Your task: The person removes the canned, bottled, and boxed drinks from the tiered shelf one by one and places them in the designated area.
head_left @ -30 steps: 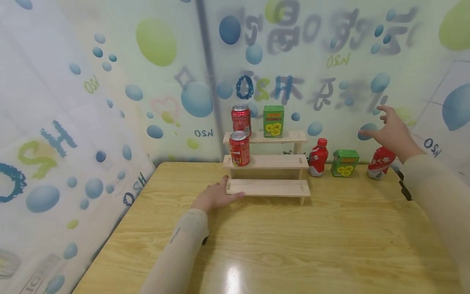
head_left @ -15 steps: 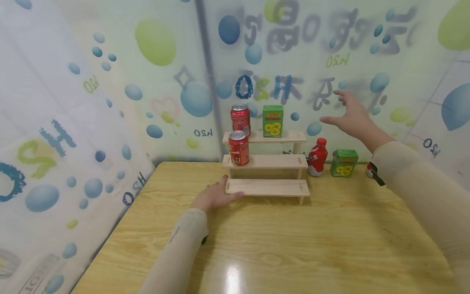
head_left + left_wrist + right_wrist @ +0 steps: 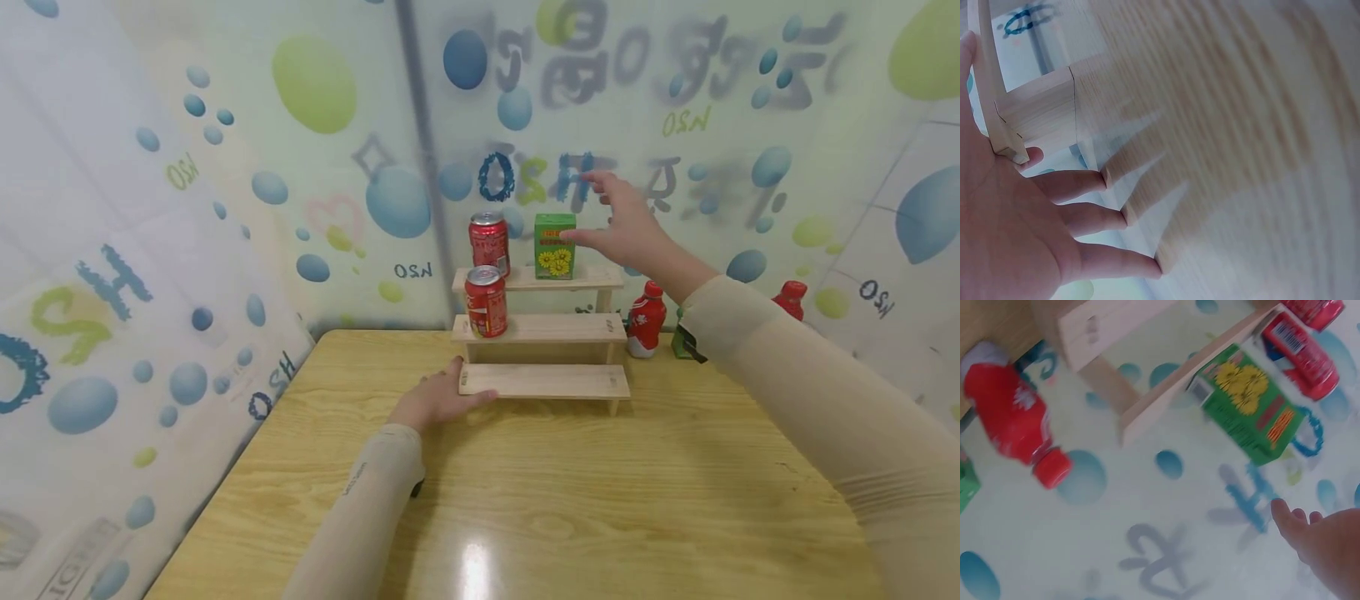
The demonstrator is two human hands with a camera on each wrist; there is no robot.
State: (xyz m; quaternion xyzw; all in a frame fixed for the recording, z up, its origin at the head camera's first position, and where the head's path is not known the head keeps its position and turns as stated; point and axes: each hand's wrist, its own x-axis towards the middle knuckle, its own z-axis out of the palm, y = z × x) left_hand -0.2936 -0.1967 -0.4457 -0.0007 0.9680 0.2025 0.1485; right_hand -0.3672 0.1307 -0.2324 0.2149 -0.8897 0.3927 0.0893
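A three-step wooden shelf (image 3: 543, 381) stands on the table. My left hand (image 3: 438, 400) holds the left end of its lowest board; in the left wrist view the board's end lies between thumb and forefinger, and the other fingertips (image 3: 1124, 219) touch the tabletop. My right hand (image 3: 633, 229) is raised by the top step, thumb and fingers spread, holding nothing. Its thumb overlaps the green drink carton (image 3: 555, 250) with yellow flowers, but the right wrist view shows a gap between the hand (image 3: 1325, 544) and the carton (image 3: 1247, 403).
One red can (image 3: 489, 237) stands on the top step's left, another red can (image 3: 486, 304) on the middle step. Right of the shelf are a red bottle (image 3: 647, 321), a partly hidden green carton (image 3: 681, 342) and another red bottle (image 3: 791, 298). A patterned curtain (image 3: 315, 208) hangs behind.
My right hand has moved left, from above the far-right bottle to beside the carton on the top step. The left hand stays at the shelf's lowest board.
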